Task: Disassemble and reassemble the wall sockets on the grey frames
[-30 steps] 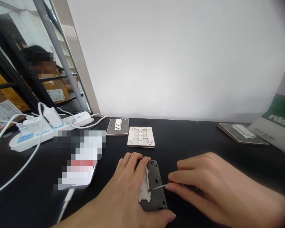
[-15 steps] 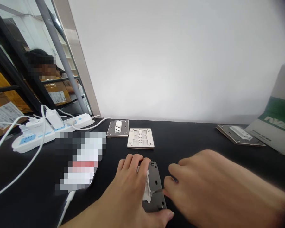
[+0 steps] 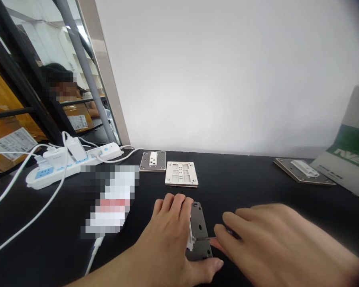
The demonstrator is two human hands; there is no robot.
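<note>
A grey switch plate [image 3: 200, 235] with a white module [image 3: 191, 239] stands on edge on the black table [image 3: 236, 187]. My left hand [image 3: 167, 239] is wrapped round it, fingers over the top and thumb along its near end. My right hand [image 3: 269, 243] pinches a thin metal tool [image 3: 204, 238], whose tip touches the white module; the tool's handle is hidden under the fingers.
A white frame [image 3: 181, 174] and a grey plate with a white insert [image 3: 152, 161] lie behind. Another grey plate [image 3: 304, 171] lies at the far right beside a green-and-white box [image 3: 350, 159]. A power strip [image 3: 71, 161] with cables and a blurred phone [image 3: 112, 199] are left. A person sits behind the glass.
My right hand has drawn slightly back to the right after closing on the plate, with the tool tip still at the white module. The view has shifted a little left.
</note>
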